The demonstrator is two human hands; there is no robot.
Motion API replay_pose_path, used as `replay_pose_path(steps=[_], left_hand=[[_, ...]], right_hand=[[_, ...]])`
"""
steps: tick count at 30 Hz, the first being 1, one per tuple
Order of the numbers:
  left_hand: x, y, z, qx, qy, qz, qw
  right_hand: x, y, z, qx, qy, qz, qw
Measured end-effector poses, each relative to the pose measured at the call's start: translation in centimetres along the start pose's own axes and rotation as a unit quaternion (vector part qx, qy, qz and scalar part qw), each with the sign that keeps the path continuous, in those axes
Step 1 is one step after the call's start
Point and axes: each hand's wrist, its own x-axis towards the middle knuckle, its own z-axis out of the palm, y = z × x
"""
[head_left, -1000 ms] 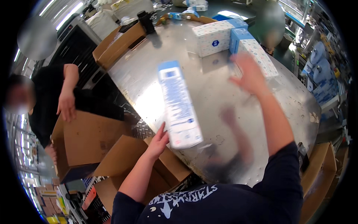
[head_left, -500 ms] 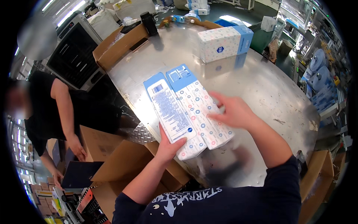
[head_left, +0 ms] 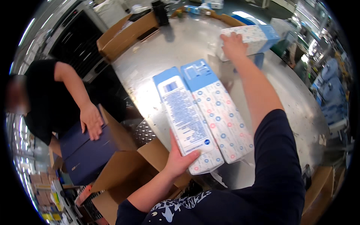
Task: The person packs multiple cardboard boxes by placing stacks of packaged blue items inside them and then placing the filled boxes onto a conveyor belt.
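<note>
Two long white cartons with blue ends and small hexagon patterns lie side by side before me: the left carton (head_left: 185, 118) shows a printed label panel and barcode, the right carton (head_left: 222, 120) only the pattern. My left hand (head_left: 179, 157) grips the left carton near its close end, thumb on top and fingers hidden along the side. At the far right of the table, my right hand (head_left: 234, 45) is stretched out over a third carton (head_left: 255, 36) of the same kind, its curled fingers on that carton's left part.
The metal table (head_left: 150, 86) has a cardboard edging (head_left: 127, 37) with a black bottle (head_left: 160, 13) beside it. Below left stands an open cardboard box (head_left: 123, 172). A co-worker's hand (head_left: 92, 122) rests on a dark blue box (head_left: 88, 153).
My right hand has left the front cartons and reached far right to the third carton. The co-worker's dark blue box has come up into view, with a hand laid on it.
</note>
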Motion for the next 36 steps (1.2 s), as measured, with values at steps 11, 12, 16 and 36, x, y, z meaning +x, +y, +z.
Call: replay_pose_path(steps=[11,12,16,36], left_hand=[[1.6,-0.1,-1.1,0.016,-0.024,0.007,1.000],[1.4,0.0,-1.4,0.017,-0.016,0.006,1.000],[2.7,1.4,-2.2,0.047,-0.065,-0.001,0.997],[-6.0,3.8,-5.1,0.088,-0.065,-0.065,0.992]], right_hand=[[-11.4,6.4,-2.6,0.237,0.053,-0.222,0.944],[-14.3,6.7,-4.1,0.224,0.016,-0.267,0.937],[-20.0,9.8,-13.0,0.347,-0.143,-0.201,0.905],[-28.3,7.7,-12.0,0.670,-0.308,0.083,0.671]])
